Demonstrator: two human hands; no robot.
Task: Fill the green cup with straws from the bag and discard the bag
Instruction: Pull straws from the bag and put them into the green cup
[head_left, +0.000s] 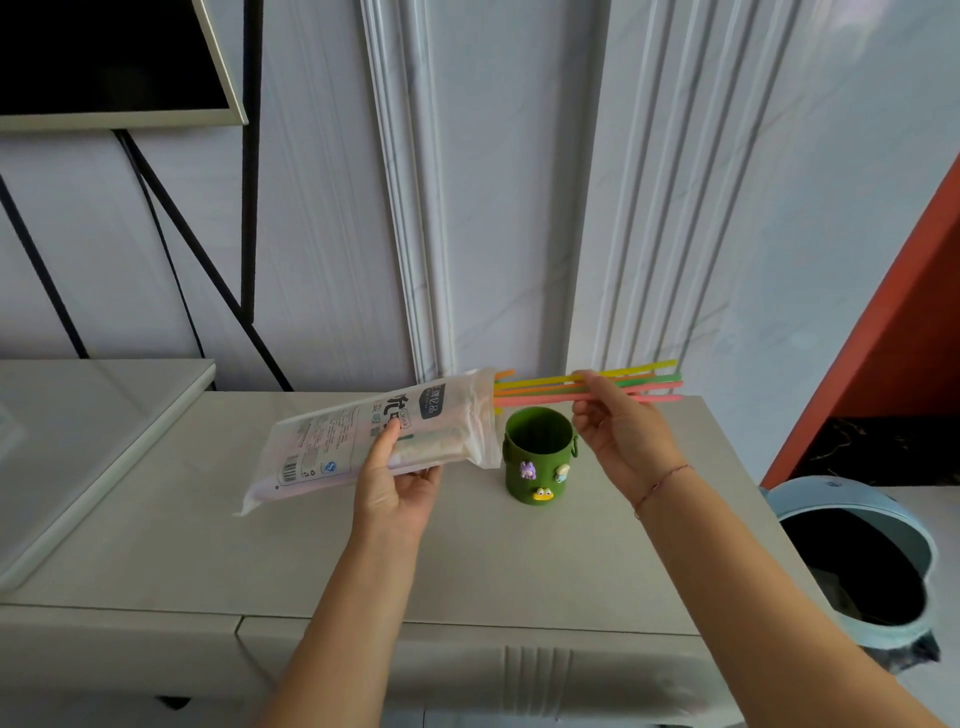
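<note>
Both forearms reach up from the bottom edge of the frame over a pale cabinet top (218, 525). At centre, the left hand (395, 483) grips a white plastic bag (337, 441), with its thumb pressed on the printed face and its fingers curled underneath. The bag is held off the surface and slants, its sealed end low towards the left and its open mouth raised towards the right. Right of centre, the right hand (618, 436) pinches a bundle of coloured straws (535, 392) between thumb and fingertips. A thin red bracelet (662, 483) circles that wrist.

The straws are yellow, green, orange and pink. They lie almost level, their left ends inside the bag's mouth and their right ends sticking out past the fingers. Just below them, between the two hands, the green cup (537, 457) stands upright on the cabinet top, its rim near the bag's mouth. Small figures decorate its front: one purple, one pale, one yellow.

At the lower right of the frame, beside the cabinet, a light blue bin (883, 512) stands with a dark liner inside. Above it, an orange panel (909, 338) runs up the right edge. Behind the cabinet rises a white wall with moulded trim (415, 208). A dark screen (104, 57) on black struts fills the upper left.
</note>
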